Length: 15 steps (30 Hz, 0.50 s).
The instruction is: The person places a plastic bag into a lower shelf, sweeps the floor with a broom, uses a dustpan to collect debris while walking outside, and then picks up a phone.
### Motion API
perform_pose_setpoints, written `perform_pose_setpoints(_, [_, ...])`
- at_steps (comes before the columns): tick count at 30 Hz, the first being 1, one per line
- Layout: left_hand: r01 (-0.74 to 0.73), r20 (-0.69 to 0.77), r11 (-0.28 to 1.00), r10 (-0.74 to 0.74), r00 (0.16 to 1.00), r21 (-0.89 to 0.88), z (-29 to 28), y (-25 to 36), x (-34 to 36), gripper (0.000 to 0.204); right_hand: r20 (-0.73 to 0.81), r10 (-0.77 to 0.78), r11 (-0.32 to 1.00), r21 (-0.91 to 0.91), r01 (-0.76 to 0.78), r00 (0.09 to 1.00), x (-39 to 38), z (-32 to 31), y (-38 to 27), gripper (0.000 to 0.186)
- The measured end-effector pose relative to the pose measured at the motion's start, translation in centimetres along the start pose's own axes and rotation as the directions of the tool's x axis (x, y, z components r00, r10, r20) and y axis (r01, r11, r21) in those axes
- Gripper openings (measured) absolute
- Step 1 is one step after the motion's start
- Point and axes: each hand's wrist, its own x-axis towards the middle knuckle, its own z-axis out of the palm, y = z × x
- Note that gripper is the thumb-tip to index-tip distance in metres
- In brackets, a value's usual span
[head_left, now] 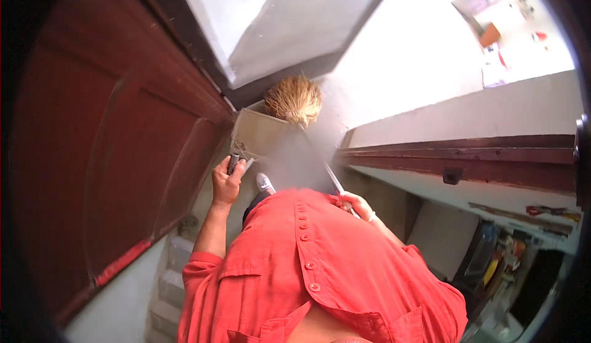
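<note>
My left hand [226, 183] is closed around a dark, short round handle [233, 163]. Just beyond it is a beige dustpan-like container [261, 130] with thin wire-like lines near its close edge; a grey blur covers part of it. In my right hand [358, 205], the fingers wrap a thin pale broom stick [333, 178]. That stick runs forward and left through the blur to the bushy straw head of the broom [294, 100], which lies at the far edge of the beige container, overlapping it in view. Whether the straw touches the container cannot be seen.
A dark red panelled door [92, 127] rises on the left, with steps [175, 281] below it. A reddish-brown wooden frame [455, 158] crosses the right side. Tools and odds and ends [502, 260] sit at the lower right. My shoe [265, 183] shows between the hands.
</note>
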Motion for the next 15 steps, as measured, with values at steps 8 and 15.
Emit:
perform_pose_setpoints(8, [-0.046, 0.171, 0.997, 0.036, 0.985, 0.056, 6.3, 3.7, 9.5, 0.025, 0.103, -0.044, 0.989, 0.144, 0.029, 0.994, 1.3, 0.0, -5.1, 0.020])
perform_pose_setpoints(15, [-0.063, 0.212, 0.995, 0.045, 0.976, 0.079, 14.0, 6.6, 20.5, 0.023, 0.171, -0.255, 0.857, 0.495, 0.141, 0.952, 2.8, -2.3, -14.0, 0.012])
